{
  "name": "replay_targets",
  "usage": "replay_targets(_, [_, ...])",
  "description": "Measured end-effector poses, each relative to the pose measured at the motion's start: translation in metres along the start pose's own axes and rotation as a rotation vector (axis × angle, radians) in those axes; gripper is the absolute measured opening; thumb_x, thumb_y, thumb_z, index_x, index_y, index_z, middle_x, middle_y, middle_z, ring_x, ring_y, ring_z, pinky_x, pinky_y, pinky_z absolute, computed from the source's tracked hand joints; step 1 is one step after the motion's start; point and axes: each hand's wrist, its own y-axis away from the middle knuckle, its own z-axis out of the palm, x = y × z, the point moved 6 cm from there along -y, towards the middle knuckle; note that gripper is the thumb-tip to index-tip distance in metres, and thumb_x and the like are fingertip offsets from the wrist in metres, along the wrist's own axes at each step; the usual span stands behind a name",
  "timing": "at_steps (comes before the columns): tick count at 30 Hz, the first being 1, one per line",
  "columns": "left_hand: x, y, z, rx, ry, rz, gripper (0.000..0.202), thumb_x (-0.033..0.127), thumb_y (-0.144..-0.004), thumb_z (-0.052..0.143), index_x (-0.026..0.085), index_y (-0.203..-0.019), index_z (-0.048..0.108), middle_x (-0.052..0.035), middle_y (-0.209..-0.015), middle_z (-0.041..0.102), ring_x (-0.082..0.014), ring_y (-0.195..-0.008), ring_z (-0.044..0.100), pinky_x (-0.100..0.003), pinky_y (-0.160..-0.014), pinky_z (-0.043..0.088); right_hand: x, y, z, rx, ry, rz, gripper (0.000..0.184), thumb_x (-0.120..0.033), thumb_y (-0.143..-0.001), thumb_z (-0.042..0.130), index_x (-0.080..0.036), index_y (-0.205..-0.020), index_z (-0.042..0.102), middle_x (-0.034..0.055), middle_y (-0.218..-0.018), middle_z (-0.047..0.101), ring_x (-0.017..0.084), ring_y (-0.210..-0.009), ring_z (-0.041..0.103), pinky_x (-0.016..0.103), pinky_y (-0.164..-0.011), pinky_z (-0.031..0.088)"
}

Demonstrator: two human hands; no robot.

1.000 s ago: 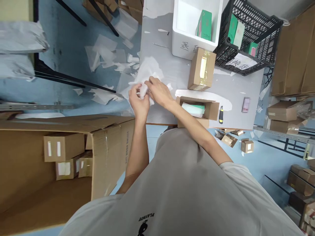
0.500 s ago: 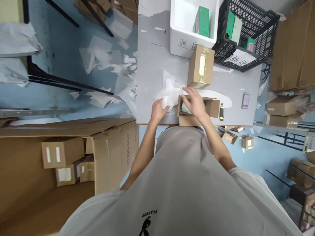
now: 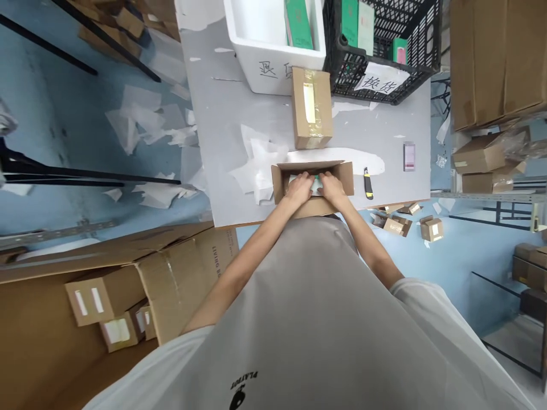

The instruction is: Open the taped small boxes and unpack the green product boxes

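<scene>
Cardboard box [image 3: 347, 177] is running left-right, green-and-white packet [image 3: 317, 185] lying inside, equally near left hand [image 3: 301, 187] and right hand [image 3: 332, 187], can't tell if they're gripping.

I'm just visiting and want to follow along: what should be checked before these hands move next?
Brown cardboard box open at the top: ok.
Left hand and right hand both reaching into it: ok.
Firm hold on the white-and-green item inside: cannot tell.
Yellow-and-black utility knife clear of both hands: ok.
Loose white paper sheets well clear of the box: not ok, close by its left side.
</scene>
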Motion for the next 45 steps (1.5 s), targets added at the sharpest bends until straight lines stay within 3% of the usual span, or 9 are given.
replay_targets(5, [-0.003, -0.032, 0.018, -0.033, -0.053, -0.072, 0.052, 0.013, -0.102, 0.066, 0.015, -0.151, 0.080, -0.0264, -0.163, 0.070, -0.0449, -0.154, 0.064, -0.054, -0.125, 0.057, 0.000, -0.019, 0.003, -0.038, 0.005, -0.005, 0.047, -0.009, -0.121, 0.052, -0.007, -0.166, 0.066, 0.0270, -0.163, 0.074, 0.034, -0.152, 0.074, 0.044, -0.126, 0.062])
replay_targets(9, [-0.011, -0.027, 0.029, -0.080, -0.021, -0.092, 0.027, 0.030, -0.108, 0.072, 0.021, -0.123, 0.092, -0.0203, -0.129, 0.087, -0.0394, -0.131, 0.079, -0.045, -0.112, 0.061, 0.006, -0.030, 0.002, -0.026, 0.004, -0.038, 0.056, 0.000, -0.119, 0.037, -0.006, -0.164, 0.069, 0.0289, -0.166, 0.072, 0.033, -0.154, 0.071, 0.043, -0.128, 0.060])
replay_targets(13, [-0.024, -0.017, 0.036, -0.117, 0.002, -0.152, 0.035, 0.039, -0.116, 0.062, 0.025, -0.106, 0.093, -0.0148, -0.108, 0.090, -0.0343, -0.112, 0.083, -0.040, -0.100, 0.062, 0.003, -0.041, 0.007, -0.032, 0.017, -0.088, 0.055, 0.000, -0.116, 0.042, -0.010, -0.158, 0.075, 0.0293, -0.170, 0.068, 0.034, -0.156, 0.068, 0.043, -0.126, 0.060])
replay_targets(16, [-0.034, -0.014, 0.032, -0.055, -0.004, -0.235, 0.032, 0.026, -0.111, 0.064, 0.020, -0.129, 0.090, -0.0198, -0.126, 0.088, -0.0385, -0.123, 0.081, -0.044, -0.109, 0.062, 0.000, -0.048, 0.014, -0.024, 0.037, -0.103, 0.061, 0.000, -0.114, 0.035, -0.009, -0.162, 0.072, 0.0318, -0.172, 0.066, 0.036, -0.160, 0.064, 0.047, -0.125, 0.060])
replay_targets(21, [-0.038, -0.015, 0.021, 0.097, -0.037, -0.293, 0.081, 0.019, -0.093, 0.083, 0.019, -0.172, 0.063, -0.0272, -0.164, 0.067, -0.0500, -0.159, 0.058, -0.063, -0.133, 0.052, -0.005, -0.053, 0.024, 0.022, 0.078, -0.158, 0.064, -0.001, -0.111, 0.040, -0.014, -0.166, 0.070, 0.0311, -0.169, 0.071, 0.039, -0.158, 0.065, 0.060, -0.127, 0.058])
replay_targets(25, [-0.034, -0.019, 0.028, -0.004, -0.090, -0.309, 0.091, 0.015, -0.089, 0.082, 0.020, -0.176, 0.058, -0.0277, -0.172, 0.060, -0.0502, -0.167, 0.048, -0.069, -0.138, 0.045, -0.007, -0.050, 0.030, -0.013, 0.083, -0.173, 0.063, 0.000, -0.113, 0.036, -0.011, -0.165, 0.070, 0.0316, -0.174, 0.067, 0.037, -0.163, 0.062, 0.058, -0.133, 0.053])
replay_targets(33, [-0.026, -0.019, 0.018, 0.008, -0.117, -0.310, 0.079, 0.011, -0.096, 0.071, 0.024, -0.175, 0.065, -0.0242, -0.172, 0.063, -0.0428, -0.161, 0.057, -0.054, -0.132, 0.054, -0.003, -0.033, 0.013, 0.022, 0.054, -0.168, 0.067, 0.000, -0.116, 0.029, -0.004, -0.175, 0.060, 0.0332, -0.174, 0.065, 0.035, -0.161, 0.062, 0.051, -0.134, 0.054])
replay_targets(40, [-0.039, 0.029, -0.015, 0.255, 0.022, -0.245, 0.079, 0.021, -0.094, 0.084, 0.020, -0.172, 0.070, -0.0206, -0.169, 0.067, -0.0448, -0.157, 0.063, -0.054, -0.131, 0.059, 0.028, -0.003, -0.015, 0.231, -0.354, -0.278, 0.067, -0.021, -0.117, 0.058, -0.012, -0.183, 0.052, 0.0253, -0.182, 0.058, 0.038, -0.170, 0.055, 0.056, -0.143, 0.050])
replay_targets(45, [-0.047, 0.064, -0.030, 0.523, 0.380, -0.201, 0.077, 0.030, -0.085, 0.094, 0.024, -0.160, 0.079, -0.0141, -0.153, 0.078, -0.0425, -0.145, 0.074, -0.055, -0.130, 0.060, 0.049, 0.016, -0.040, 0.436, -0.754, -0.382, 0.055, -0.044, -0.114, 0.077, -0.019, -0.163, 0.069, 0.0224, -0.165, 0.072, 0.038, -0.154, 0.071, 0.057, -0.132, 0.061])
